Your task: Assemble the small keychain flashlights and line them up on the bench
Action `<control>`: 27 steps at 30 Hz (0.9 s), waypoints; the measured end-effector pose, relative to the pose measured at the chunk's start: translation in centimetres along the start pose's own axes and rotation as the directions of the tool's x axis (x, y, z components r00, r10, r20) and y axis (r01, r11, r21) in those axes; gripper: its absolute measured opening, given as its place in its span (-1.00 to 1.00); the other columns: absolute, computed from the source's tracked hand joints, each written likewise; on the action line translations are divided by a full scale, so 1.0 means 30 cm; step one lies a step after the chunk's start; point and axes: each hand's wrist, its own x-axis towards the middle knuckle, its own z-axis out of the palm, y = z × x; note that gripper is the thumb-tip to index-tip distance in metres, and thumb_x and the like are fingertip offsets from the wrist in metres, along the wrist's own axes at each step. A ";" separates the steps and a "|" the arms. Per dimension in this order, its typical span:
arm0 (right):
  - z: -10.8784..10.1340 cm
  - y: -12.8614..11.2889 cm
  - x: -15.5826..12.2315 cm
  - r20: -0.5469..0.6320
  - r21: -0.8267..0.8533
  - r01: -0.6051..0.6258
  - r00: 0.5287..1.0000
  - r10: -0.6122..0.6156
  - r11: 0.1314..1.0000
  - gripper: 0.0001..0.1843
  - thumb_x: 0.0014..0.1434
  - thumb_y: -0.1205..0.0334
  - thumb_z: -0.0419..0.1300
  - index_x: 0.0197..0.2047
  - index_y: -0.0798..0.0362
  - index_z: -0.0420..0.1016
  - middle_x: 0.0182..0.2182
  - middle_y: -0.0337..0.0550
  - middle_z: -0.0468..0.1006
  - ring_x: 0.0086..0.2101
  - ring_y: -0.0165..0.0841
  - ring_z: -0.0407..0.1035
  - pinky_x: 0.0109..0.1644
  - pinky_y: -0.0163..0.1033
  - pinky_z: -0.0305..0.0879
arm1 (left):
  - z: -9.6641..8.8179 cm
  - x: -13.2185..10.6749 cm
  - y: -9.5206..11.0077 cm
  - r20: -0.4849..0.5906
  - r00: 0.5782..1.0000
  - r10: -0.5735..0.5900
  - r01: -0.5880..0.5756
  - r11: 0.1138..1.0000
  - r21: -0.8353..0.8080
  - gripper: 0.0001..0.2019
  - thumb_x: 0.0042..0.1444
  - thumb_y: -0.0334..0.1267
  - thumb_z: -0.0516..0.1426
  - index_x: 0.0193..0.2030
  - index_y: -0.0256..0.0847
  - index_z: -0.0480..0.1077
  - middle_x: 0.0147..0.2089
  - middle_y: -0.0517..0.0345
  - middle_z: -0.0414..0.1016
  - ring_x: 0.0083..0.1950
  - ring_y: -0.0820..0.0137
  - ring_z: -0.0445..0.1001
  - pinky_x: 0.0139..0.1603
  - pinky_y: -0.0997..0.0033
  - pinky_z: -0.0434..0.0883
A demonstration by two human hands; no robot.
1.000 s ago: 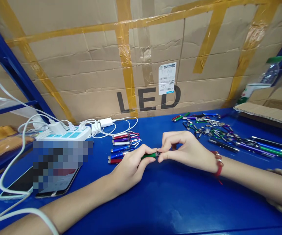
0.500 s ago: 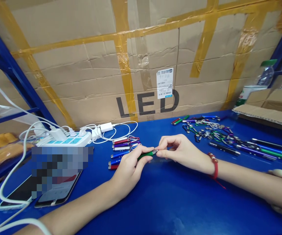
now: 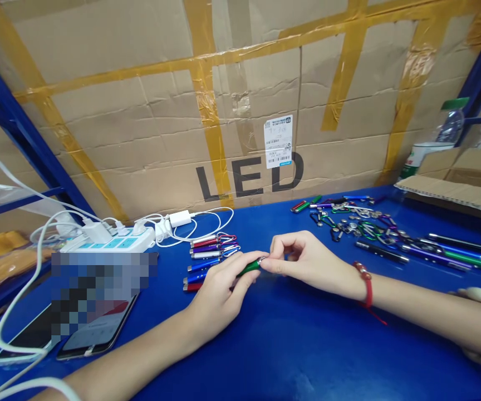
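My left hand (image 3: 219, 289) is closed round a small green flashlight (image 3: 249, 267), which points up and to the right. My right hand (image 3: 307, 260) pinches the silver end of that flashlight with thumb and forefinger. Both hands rest on the blue table (image 3: 290, 345) near its middle. Just left of my left hand lies a row of finished small flashlights with carabiner clips (image 3: 209, 255) in red, purple, silver and blue.
A scattered heap of carabiners and loose parts (image 3: 357, 223) and several pens (image 3: 445, 250) lie at the right. A white power strip with chargers (image 3: 111, 236) and two phones (image 3: 86, 334) sit at the left. A large taped LED carton (image 3: 240, 111) stands behind.
The hands have stayed together on the green flashlight, shifting slightly left; my right fingers have closed in on its silver end.
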 end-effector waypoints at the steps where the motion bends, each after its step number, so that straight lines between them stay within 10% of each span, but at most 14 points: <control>1: 0.001 -0.001 -0.001 -0.007 -0.012 0.006 1.000 -0.006 1.000 -0.65 -0.07 0.03 0.29 -0.60 0.14 0.35 -0.63 -0.31 0.37 -0.58 -0.56 0.18 -0.52 -0.42 0.11 | 0.001 -0.001 0.001 0.007 1.000 -0.006 0.006 1.000 0.001 -0.72 0.22 -0.38 -0.02 0.05 -0.13 0.32 -0.16 0.12 0.50 -0.23 0.42 0.46 -0.16 0.43 0.41; 15: -0.027 -0.001 -0.004 0.027 -0.313 0.501 0.854 -0.520 0.807 -0.84 0.08 0.26 0.23 -0.24 0.06 0.56 -0.41 -0.19 0.48 -0.43 -0.50 0.33 -0.40 -0.41 0.28 | -0.003 0.000 0.016 0.044 0.996 -0.077 0.078 0.997 -0.023 -0.75 0.24 -0.35 -0.07 -0.01 -0.18 0.33 -0.12 0.07 0.47 -0.08 0.34 0.43 -0.02 0.37 0.36; 27: -0.002 -0.002 -0.034 0.275 -0.445 0.549 0.835 -0.476 0.707 -0.75 0.15 0.13 0.15 -0.14 0.04 0.50 -0.30 -0.17 0.49 -0.42 -0.51 0.35 -0.34 -0.42 0.28 | -0.006 0.009 0.007 -0.099 0.952 -0.291 0.281 0.954 -0.101 -0.81 0.25 -0.33 -0.08 -0.06 -0.15 0.28 -0.41 0.27 0.31 -0.41 0.48 0.32 -0.33 0.51 0.28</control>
